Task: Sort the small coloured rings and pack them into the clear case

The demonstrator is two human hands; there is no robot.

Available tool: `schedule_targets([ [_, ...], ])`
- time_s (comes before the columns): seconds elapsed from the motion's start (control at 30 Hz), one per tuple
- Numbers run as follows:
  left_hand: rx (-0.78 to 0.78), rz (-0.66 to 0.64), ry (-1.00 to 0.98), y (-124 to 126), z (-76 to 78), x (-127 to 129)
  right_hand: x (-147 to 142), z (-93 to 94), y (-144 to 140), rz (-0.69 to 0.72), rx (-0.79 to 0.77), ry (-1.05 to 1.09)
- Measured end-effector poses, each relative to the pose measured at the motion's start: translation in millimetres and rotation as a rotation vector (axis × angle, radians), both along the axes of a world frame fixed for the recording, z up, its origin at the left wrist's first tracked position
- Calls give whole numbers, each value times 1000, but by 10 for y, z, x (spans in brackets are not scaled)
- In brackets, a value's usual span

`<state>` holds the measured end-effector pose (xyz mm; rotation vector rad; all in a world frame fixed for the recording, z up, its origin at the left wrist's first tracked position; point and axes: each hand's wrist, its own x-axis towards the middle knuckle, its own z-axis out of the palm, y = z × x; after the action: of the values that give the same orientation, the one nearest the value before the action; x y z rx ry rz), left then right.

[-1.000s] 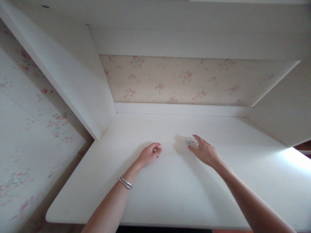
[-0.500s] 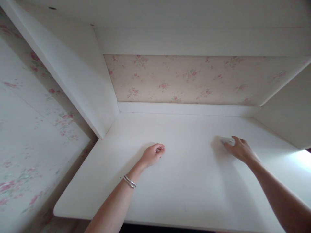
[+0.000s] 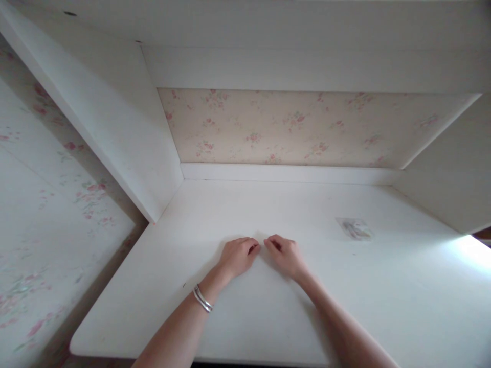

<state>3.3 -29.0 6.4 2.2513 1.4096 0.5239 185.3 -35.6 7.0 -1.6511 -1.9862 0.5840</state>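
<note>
My left hand (image 3: 240,255) rests low over the white desktop (image 3: 253,204), thumb and fingers pinched together. Close to its right, my right hand (image 3: 284,254) is also closed in a pinch. A narrow gap separates the two sets of fingertips. Whatever either pinch holds is too small or too hidden to name. Off to the right of my hands, a small clear plastic bag (image 3: 356,228) lies flat on the desktop, with pale contents that I cannot make out.
An upright white panel (image 3: 126,112) bounds the desk on the left, another (image 3: 452,168) on the right. A white shelf (image 3: 268,25) overhangs the back. Floral wallpaper (image 3: 284,128) shows behind. A tiny dark mark (image 3: 184,285) is near my left wrist.
My right hand has let go of the clear plastic bag and moved left, beside my left hand. The bag now lies uncovered. My left hand has stayed nearly in place, still pinched.
</note>
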Motion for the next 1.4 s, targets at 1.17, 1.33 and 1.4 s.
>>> schedule_targets([
  [1.17, 73, -42, 42, 37, -62, -2, -32, -142, -74, 224, 60, -167],
  [1.33, 65, -36, 52, 39, -82, 1, -30, -142, -71, 221, 52, -179],
  [1.4, 63, -36, 53, 41, -78, 2, -30, -139, -71, 223, 52, -175],
])
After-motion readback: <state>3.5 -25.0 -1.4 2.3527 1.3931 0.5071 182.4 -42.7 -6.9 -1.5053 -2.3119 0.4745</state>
